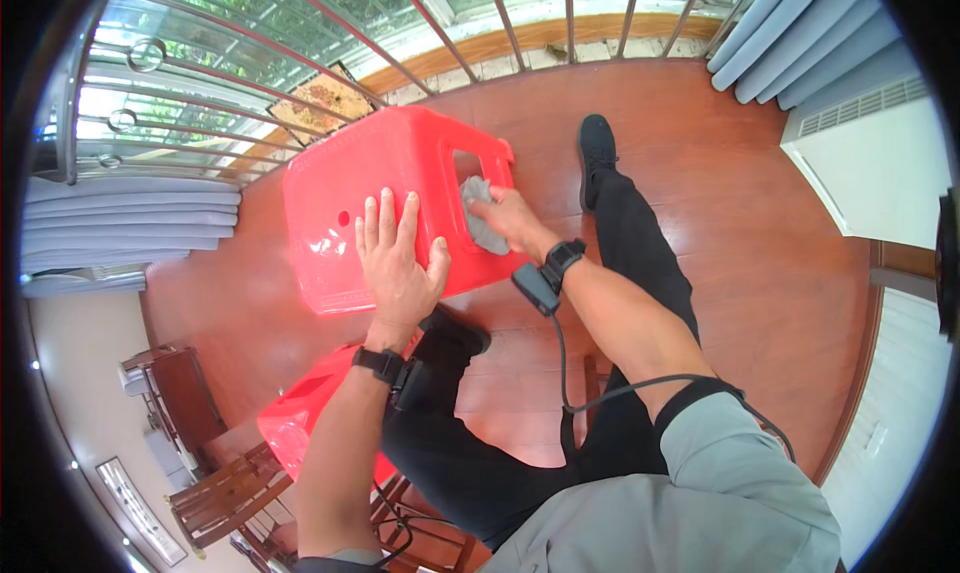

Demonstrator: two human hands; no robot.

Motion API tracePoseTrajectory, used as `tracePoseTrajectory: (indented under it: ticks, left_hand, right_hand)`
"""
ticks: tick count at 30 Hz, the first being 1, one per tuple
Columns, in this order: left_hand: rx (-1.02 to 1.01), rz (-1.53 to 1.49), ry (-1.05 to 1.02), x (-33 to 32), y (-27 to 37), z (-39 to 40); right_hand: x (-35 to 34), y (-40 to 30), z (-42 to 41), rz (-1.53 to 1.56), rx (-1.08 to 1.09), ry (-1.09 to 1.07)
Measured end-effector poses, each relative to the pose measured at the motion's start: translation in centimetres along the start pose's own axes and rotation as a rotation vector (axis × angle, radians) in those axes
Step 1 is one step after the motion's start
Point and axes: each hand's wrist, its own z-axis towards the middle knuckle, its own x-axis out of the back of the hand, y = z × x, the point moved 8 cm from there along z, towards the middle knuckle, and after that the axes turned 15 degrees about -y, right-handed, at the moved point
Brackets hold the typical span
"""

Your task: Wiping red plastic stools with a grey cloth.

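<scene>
In front of me stands a red plastic stool (330,171) with a round hole in its seat and a cut-out in the side towards my right. My left hand (397,261) rests flat on the seat, fingers spread, holding nothing. At the side cut-out, my right hand (510,216) grips a crumpled grey cloth (486,235) against the red plastic. Part of the cloth is hidden under the fingers. Each wrist wears a black strap with a small device, and a black cable (562,363) runs from the right one up my arm.
Another red stool (300,415) is partly behind my left forearm. Wooden chairs (232,498) stand at lower left. Metal railings (427,32) cross the window side, with a patterned board (322,104) beyond them. A white cabinet-like unit (862,160) is at right, below grey-blue curtains (810,40).
</scene>
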Motion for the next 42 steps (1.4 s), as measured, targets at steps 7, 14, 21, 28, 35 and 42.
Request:
tracePoseTrajectory:
  ticks: [7,14,21,28,35,42]
  left_hand:
    - [0.055,0.111,0.002,-0.1,-0.1,-0.4]
    - [0.348,0.180,-0.013,-1.0,0.0,-2.0]
    - [0.211,0.014,-0.040,-1.3,1.2,-4.6]
    - [0.075,-0.039,-0.059,-1.1,1.8,-7.6]
    - [-0.034,-0.043,-0.041,-0.8,2.5,-5.9]
    - [-0.141,-0.018,-0.062,0.7,-2.4,-1.9]
  right_hand:
    - [-2.3,-5.6,-4.6,0.052,0.067,-0.029]
    - [-7.0,-11.7,-6.4,0.041,0.299,-0.080]
    - [-7.2,-17.0,-5.1,-0.626,0.654,0.199]
    - [-3.3,-18.2,-4.1,-0.750,0.513,0.275]
    - [1.1,-15.9,-2.0,-0.601,0.460,0.291]
    - [-0.8,-20.7,0.6,-0.617,0.592,0.223]
